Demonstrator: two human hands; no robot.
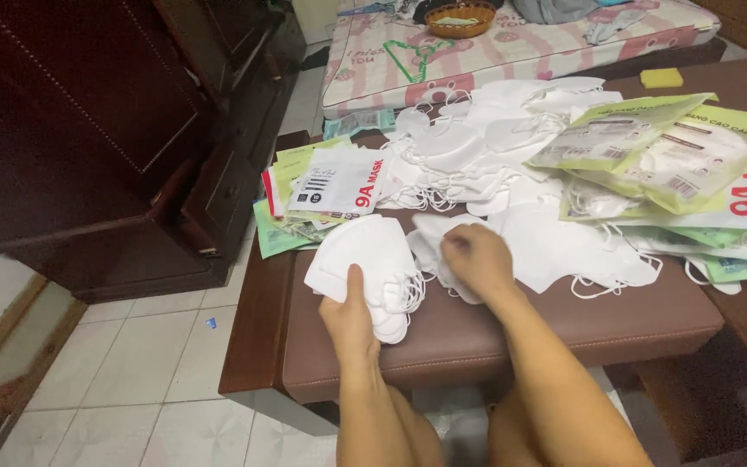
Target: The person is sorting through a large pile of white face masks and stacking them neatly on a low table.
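Left hand (352, 313) has its grip closed around a stack of white folded fabric face masks (365, 259), while the right hand (475, 256) pinches one loose white mask (432, 246) on the brown padded worktop (512, 333).

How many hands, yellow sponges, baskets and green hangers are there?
Hands: 2, the left hand holding a stack of white masks, the right hand on the loose masks
Yellow sponge: 1
Basket: 1
Green hanger: 1
Total: 5

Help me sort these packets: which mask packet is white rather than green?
The white packet topping the stack at the cushion's far-left corner; the packets on the right are green-edged.
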